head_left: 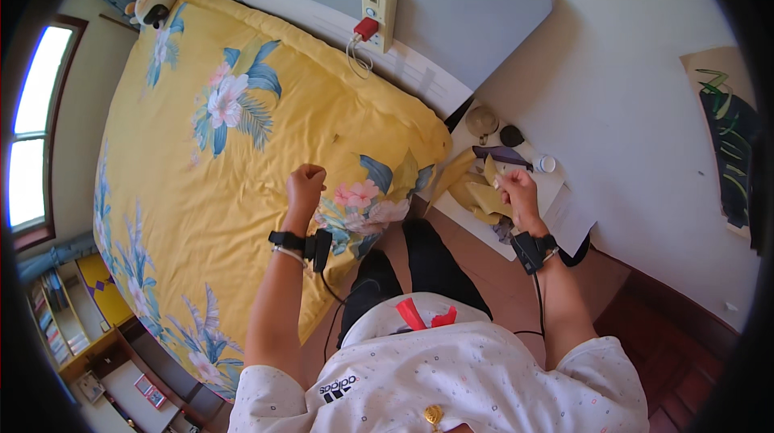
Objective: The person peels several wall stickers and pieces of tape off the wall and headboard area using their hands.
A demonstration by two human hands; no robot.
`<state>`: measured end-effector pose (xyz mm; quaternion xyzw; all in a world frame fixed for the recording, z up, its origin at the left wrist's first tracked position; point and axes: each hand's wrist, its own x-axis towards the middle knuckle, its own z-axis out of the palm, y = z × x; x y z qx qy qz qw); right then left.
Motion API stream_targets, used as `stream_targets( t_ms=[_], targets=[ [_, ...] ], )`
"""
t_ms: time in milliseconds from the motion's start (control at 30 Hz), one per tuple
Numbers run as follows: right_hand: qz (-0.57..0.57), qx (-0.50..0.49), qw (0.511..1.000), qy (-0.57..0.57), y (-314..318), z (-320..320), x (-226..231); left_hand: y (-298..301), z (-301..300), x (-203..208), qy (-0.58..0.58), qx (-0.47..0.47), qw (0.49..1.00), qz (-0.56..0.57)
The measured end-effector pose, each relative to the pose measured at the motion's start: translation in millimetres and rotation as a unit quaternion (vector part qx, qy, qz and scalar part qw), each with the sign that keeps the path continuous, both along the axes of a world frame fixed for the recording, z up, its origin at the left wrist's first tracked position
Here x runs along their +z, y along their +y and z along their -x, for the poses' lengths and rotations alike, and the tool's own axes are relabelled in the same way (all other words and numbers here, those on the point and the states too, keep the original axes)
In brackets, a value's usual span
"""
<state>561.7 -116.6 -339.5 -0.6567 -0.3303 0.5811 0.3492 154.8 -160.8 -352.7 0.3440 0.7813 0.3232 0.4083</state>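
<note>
My left hand (305,188) is closed, fingers curled and thumb pressed in, above the yellow flowered quilt (306,110) on the bed. What it holds, if anything, is too small or hidden. To the right, my right hand (520,193) is raised over the bedside table with its fingers pinched together. A tiny pale bit shows at its fingertips, too small to name. Yellow cloth (468,187) lies crumpled on the table just left of that hand. Both wrists wear a black strapped device with a cable.
On the white bedside table (549,187) stand a glass jar (482,122), a round black item (511,136) and a small white container (545,164). A power strip (379,18) with a red plug rests against the headboard (451,14). A plush toy (156,0) sits at the bed's far left.
</note>
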Motion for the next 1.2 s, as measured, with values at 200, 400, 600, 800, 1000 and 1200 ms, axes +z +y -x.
stream_targets(
  t_ms=[200, 400, 600, 800, 1000, 1200],
  targets=[
    [0.088, -0.007, 0.991, 0.097, -47.3, 21.0, -51.3, 37.4, 22.9, -94.4, 0.259, -0.02, 0.966, -0.021],
    [0.093, 0.0, 0.975, 0.201, -55.5, 57.7, -56.0, 51.1, -1.3, -95.1, 0.222, -0.064, 0.972, -0.047],
    [0.074, -0.017, 0.979, 0.192, -61.5, 97.7, -65.3, -6.9, -109.4, -50.7, -0.038, -0.186, 0.982, -0.01],
    [0.055, -0.047, 0.982, 0.174, -80.8, 89.7, -64.1, -16.0, -183.6, -38.0, 0.029, -0.32, 0.942, -0.093],
    [0.095, -0.148, 0.926, 0.333, -85.3, 60.7, -52.1, -12.3, -205.3, -47.0, 0.016, -0.357, 0.924, -0.137],
    [0.06, -0.176, 0.943, 0.276, -81.8, 40.0, -62.6, -4.9, -227.2, -41.5, -0.043, -0.4, 0.904, -0.147]
  ],
)
